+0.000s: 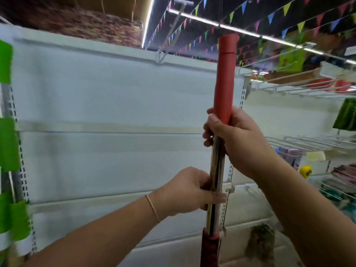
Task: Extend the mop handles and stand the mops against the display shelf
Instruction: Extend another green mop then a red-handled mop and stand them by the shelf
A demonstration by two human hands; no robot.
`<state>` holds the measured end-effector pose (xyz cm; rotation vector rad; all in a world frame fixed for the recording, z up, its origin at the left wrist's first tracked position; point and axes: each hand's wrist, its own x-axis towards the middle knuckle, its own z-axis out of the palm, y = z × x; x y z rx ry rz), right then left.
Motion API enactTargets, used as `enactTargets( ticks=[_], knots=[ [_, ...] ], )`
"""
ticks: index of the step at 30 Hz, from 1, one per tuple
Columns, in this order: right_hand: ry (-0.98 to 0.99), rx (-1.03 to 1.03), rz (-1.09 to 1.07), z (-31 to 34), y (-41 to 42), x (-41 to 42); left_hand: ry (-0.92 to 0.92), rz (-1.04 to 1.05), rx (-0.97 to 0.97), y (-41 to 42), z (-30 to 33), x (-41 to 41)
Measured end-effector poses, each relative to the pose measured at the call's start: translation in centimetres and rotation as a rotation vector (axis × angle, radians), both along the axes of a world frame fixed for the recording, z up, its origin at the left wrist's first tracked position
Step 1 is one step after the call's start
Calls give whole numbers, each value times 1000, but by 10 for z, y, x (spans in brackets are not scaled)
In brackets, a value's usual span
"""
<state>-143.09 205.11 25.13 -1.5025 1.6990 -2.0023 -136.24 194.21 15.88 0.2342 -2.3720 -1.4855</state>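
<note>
A mop handle stands upright in front of me. Its top is a long red grip (227, 74), below it runs a shiny metal tube (216, 170), and a dark red collar (210, 245) sits near the bottom edge. My right hand (237, 137) grips the handle where the red grip meets the tube. Lower down, my left hand (185, 191) grips the metal tube, thumb across its front. The mop head is out of view. Behind the handle is the white display shelf (107, 105), a bare back panel.
Green packages (7, 143) hang on the left upright. Wire shelves (312, 143) with goods fill the right side, with a yellow item (306, 171) among them. A dark bundle (262, 241) lies low on the right. Coloured bunting and strip lights run overhead.
</note>
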Motion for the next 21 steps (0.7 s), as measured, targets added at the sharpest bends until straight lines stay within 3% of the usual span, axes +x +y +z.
enactTargets(
  ticks=[15, 21],
  knots=[
    [10, -75, 166, 66, -53, -42, -4, 199, -57, -40, 79, -19],
    [52, -70, 252, 71, -66, -53, 162, 277, -3, -42, 114, -18]
  ],
)
